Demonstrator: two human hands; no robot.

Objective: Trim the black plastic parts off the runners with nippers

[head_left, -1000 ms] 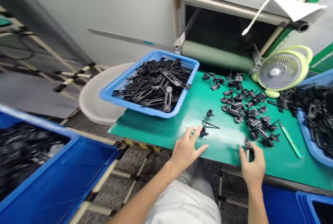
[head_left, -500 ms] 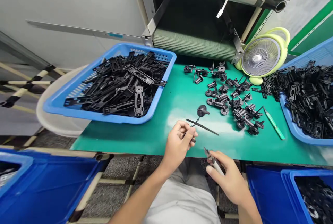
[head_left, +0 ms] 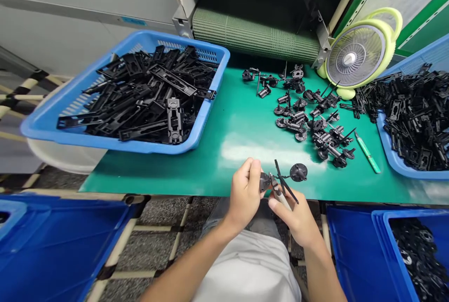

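Observation:
My left hand is closed on a black plastic molded part, whose round end shows beside the fingers. From it a thin runner and a long flat strip reach right to a second black disc. My right hand grips a pair of nippers with light grey handles. The nippers' jaws lie at the runner, close beside the round end in my left hand. Whether the jaws touch the plastic I cannot tell. Both hands are above the front edge of the green table.
A blue basket of black plastic pieces stands left, another blue basket right. Black parts lie heaped mid-right by a green pen-like tool. A yellow-green fan and a conveyor roller are behind.
The black part has turned, its disc swinging from above to the right. My right hand has brought the nippers up and left against it, close to my left hand. The view has tilted downward.

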